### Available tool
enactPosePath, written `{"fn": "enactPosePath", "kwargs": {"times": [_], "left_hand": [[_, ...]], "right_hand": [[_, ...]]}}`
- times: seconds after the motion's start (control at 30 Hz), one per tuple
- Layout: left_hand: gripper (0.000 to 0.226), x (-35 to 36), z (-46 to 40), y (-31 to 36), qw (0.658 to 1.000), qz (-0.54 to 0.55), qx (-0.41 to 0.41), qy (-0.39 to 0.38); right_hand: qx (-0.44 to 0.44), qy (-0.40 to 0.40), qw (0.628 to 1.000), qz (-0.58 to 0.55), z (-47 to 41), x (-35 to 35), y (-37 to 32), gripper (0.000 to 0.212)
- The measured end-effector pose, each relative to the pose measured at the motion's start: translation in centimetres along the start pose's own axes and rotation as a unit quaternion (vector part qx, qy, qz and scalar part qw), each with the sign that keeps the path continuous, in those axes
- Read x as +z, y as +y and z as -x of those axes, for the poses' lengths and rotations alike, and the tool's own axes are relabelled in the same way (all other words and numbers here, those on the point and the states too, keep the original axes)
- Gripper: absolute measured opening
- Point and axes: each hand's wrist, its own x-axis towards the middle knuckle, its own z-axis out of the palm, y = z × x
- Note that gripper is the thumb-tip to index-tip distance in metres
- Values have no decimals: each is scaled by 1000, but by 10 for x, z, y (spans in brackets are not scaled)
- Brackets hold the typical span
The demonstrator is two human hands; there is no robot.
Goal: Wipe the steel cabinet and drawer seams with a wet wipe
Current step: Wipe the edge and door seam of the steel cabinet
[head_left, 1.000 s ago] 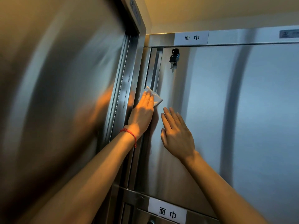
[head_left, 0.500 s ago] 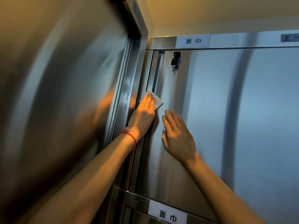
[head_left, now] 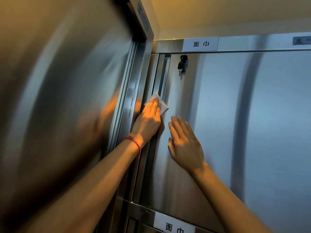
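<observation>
Both hands stay flat: left hand (head_left: 148, 119) pressing wipe (head_left: 164, 106), right hand (head_left: 185, 145) on door (head_left: 218, 115).

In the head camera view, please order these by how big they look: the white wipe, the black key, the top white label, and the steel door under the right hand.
1. Steel door, by far
2. Top label
3. Wipe, partly hidden under the left hand, so unsure against the label
4. Key

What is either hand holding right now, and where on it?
The left hand presses the white wet wipe flat against the cabinet seam, fingers straight across its middle. The right hand rests flat on the steel door, holding nothing.
</observation>
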Motion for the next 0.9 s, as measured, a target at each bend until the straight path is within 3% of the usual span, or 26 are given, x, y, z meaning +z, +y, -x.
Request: {"fn": "enactPosePath", "kwargs": {"times": [0.23, 0.67, 0.9], "left_hand": [[46, -2, -13, -2, 999, -49, 10, -12], [46, -6, -28, -8, 999, 9, -21, -25], [46, -9, -30, -11, 995, 69, -34, -68]], "right_hand": [[-1, 6, 1000, -4, 0, 0, 1, 48], [3, 13, 1000, -17, 0, 2, 1, 48], [4, 10, 1000, -27, 1, 1, 1, 47]]}}
